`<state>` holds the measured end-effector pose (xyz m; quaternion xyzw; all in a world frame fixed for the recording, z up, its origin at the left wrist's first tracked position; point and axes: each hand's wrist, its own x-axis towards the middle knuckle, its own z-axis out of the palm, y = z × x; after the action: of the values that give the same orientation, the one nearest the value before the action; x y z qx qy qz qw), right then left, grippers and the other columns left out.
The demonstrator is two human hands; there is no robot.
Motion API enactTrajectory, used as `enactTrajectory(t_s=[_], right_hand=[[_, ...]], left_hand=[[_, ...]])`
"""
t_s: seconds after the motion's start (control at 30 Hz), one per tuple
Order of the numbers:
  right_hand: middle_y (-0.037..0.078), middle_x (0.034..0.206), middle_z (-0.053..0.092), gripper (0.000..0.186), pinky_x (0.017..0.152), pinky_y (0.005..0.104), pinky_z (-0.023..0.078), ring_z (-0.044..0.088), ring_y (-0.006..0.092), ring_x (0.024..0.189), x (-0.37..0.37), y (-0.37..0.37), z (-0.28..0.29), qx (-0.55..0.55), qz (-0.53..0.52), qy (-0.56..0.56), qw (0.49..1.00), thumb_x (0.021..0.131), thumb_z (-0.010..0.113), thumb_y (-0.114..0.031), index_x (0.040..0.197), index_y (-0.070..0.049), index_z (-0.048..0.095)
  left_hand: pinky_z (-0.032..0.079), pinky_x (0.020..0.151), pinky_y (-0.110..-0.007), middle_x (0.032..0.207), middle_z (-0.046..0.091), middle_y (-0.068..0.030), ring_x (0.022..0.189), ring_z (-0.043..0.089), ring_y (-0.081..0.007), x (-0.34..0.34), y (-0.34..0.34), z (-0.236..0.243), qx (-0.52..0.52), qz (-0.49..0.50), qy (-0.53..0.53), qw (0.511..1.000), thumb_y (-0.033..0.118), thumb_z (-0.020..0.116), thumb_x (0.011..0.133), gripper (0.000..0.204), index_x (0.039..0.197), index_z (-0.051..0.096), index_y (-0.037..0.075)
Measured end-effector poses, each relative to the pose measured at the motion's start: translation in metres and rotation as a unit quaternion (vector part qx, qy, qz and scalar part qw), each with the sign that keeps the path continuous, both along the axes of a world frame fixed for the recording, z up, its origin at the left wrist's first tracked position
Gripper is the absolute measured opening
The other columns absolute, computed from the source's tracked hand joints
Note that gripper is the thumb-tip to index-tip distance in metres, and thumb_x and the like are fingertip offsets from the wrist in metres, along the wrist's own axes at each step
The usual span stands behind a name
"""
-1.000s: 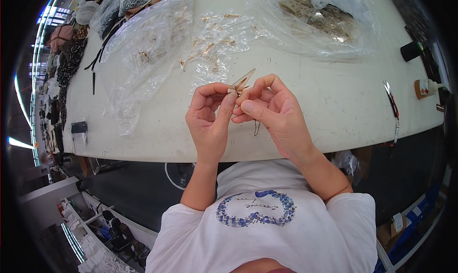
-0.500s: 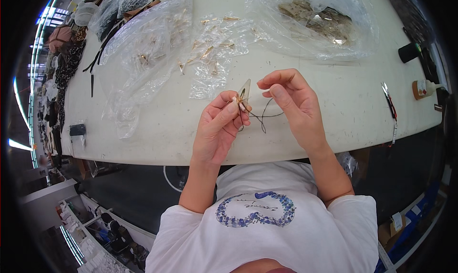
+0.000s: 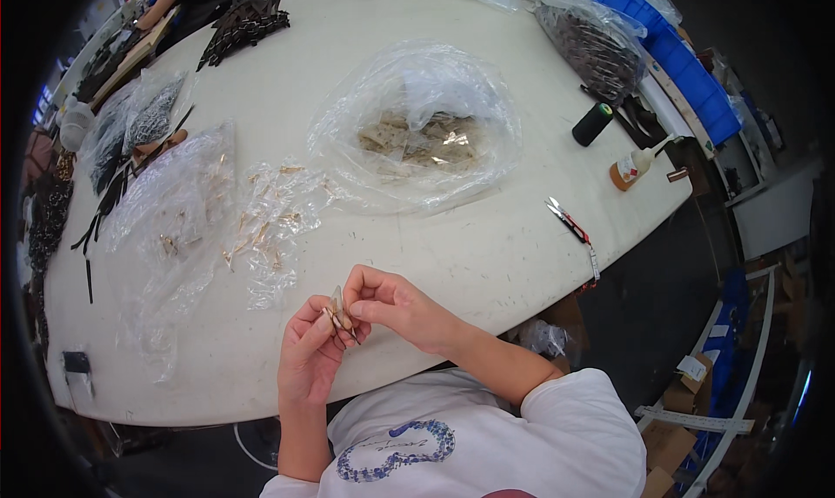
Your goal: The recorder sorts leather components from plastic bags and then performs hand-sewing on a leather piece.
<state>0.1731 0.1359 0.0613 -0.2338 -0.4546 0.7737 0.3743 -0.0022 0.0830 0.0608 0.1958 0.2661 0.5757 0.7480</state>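
Fingers of the left hand [image 3: 309, 350] pinch the piece [image 3: 337, 297], between both hands over the table [image 3: 470, 259]; right hand [image 3: 396, 314] adjacent, its grip indeterminable. Steady left hold advised.

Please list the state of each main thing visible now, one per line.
Left hand: closed on the small piece
Right hand: curled beside it; grip unclear
Small piece: held, pointed end away from the wearer
Gold-coloured parts: scattered on clear plastic
Large clear bag: crumpled, brownish pieces inside
Snips: lying on the table, blade tips apart
Black thread spool: wound, on the table
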Motion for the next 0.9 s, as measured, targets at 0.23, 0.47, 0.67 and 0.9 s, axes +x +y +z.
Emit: enactTrajectory(t_s=[0.23, 0.47, 0.67, 0.9], right_hand=[[0.006, 0.092, 0.061, 0.005, 0.083, 0.0309, 0.052, 0.061, 0.0136, 0.089, 0.013, 0.003, 0.014, 0.115, -0.148, -0.074, 0.979, 0.092, 0.055, -0.004, 0.092, -0.006, 0.05], [0.016, 0.089, 0.066, 0.006, 0.081, 0.0338, 0.055, 0.068, 0.0219, 0.084, 0.06, 0.033, 0.037, 0.13, -0.26, 0.024, 0.957, 0.092, 0.051, 0.0, 0.089, -0.005, 0.049], [0.008, 0.082, 0.061, 0.005, 0.074, 0.0317, 0.056, 0.062, 0.0153, 0.069, 0.102, 0.041, 0.064, 0.148, -0.341, 0.055, 0.927, 0.096, 0.052, -0.007, 0.092, -0.003, 0.052], [0.008, 0.098, 0.06, 0.015, 0.079, 0.0281, 0.05, 0.057, 0.0122, 0.085, 0.146, 0.031, 0.085, 0.277, -0.424, -0.008, 0.862, 0.1, 0.053, -0.008, 0.109, 0.002, 0.06]], left_hand=[[0.055, 0.073, -0.028, 0.09, 0.065, -0.0128, 0.076, 0.065, -0.0154, -0.01, -0.005, 0.008, -0.015, -0.012, -0.063, 0.998, 0.01, 0.062, 0.094, 0.015, 0.103, 0.055, 0.0], [0.054, 0.071, -0.025, 0.091, 0.059, -0.006, 0.083, 0.056, -0.0119, -0.031, -0.002, 0.014, -0.001, 0.033, -0.01, 0.999, 0.009, 0.06, 0.096, 0.02, 0.113, 0.052, 0.002], [0.053, 0.072, -0.025, 0.093, 0.062, -0.0114, 0.078, 0.062, -0.0126, -0.046, -0.003, 0.02, 0.001, 0.093, -0.024, 0.995, 0.009, 0.06, 0.095, 0.016, 0.11, 0.055, 0.002], [0.052, 0.072, -0.024, 0.092, 0.058, -0.0065, 0.082, 0.053, -0.012, -0.053, -0.007, 0.016, 0.012, 0.071, -0.04, 0.997, 0.011, 0.061, 0.095, 0.022, 0.114, 0.052, 0.004]])
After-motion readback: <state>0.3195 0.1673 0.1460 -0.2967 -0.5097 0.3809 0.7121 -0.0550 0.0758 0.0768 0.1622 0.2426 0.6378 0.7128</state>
